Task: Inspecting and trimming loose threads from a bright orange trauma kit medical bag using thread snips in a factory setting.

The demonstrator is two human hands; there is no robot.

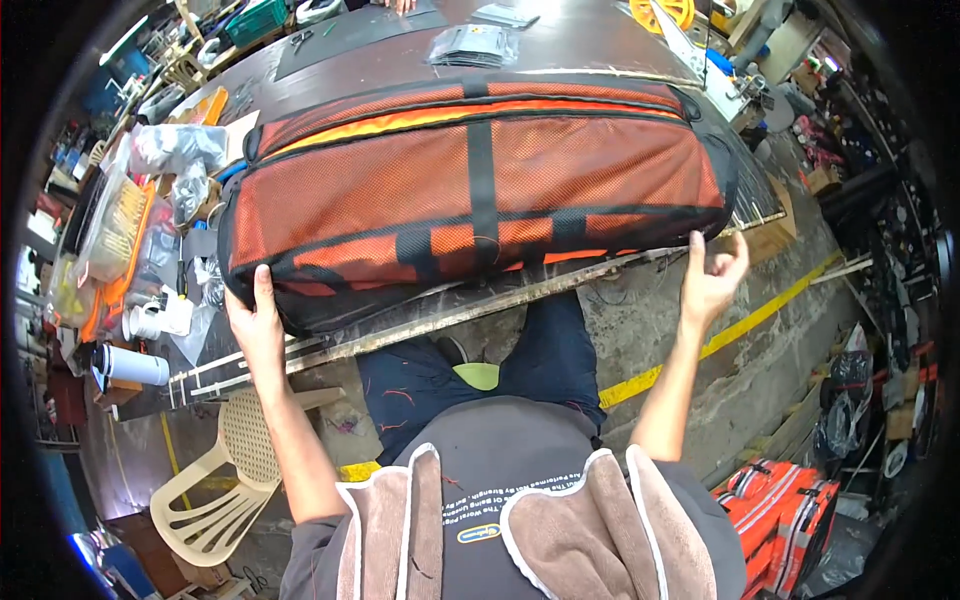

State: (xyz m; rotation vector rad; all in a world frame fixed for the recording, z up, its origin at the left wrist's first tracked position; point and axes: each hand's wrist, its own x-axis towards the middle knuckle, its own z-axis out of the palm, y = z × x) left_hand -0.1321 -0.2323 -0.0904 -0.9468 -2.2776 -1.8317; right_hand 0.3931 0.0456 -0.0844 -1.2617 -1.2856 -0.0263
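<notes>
A long orange mesh duffel bag [390, 180] with black straps and trim lies across the near edge of the dark table. Its top opening gapes slightly, showing a yellow-orange strip inside. My left hand [256, 325] grips the bag's near left corner, thumb on the front face and fingers around the end, partly hidden. By the near right corner, my right hand [712, 282] is raised with its fingers apart and loosely bent. The thumb tip comes close to the bag's lower edge; I cannot tell whether it touches.
Flat grey packets [474, 46] lie on the table [375, 58] beyond the bag. Plastic bags, boxes and a white tumbler [135, 366] crowd the left side. A beige plastic chair [225, 480] stands at lower left, and orange bags [785, 515] with reflective strips at lower right. Another person's hand [402, 5] shows at the far edge.
</notes>
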